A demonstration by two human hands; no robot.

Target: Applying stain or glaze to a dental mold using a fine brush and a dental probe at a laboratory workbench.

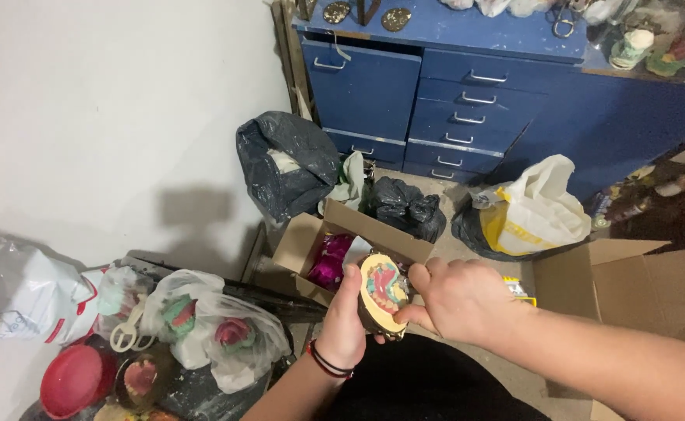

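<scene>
A small round mould [384, 290] with a cream rim and pink, red and green material inside sits upright between both hands. My left hand [344, 320] cups it from the left and below; black and red bands circle that wrist. My right hand [458, 298] grips its right edge with fingers curled over the rim. The hands hover above an open cardboard box [367, 228] that holds a magenta object [330, 261].
Blue drawers [436, 101] stand at the back. Black rubbish bags [284, 164], a white and yellow bag [533, 206] and a second cardboard box [631, 292] lie on the floor. At lower left are clear bags with moulds [210, 323], a red bowl [73, 378] and a white sack [26, 292].
</scene>
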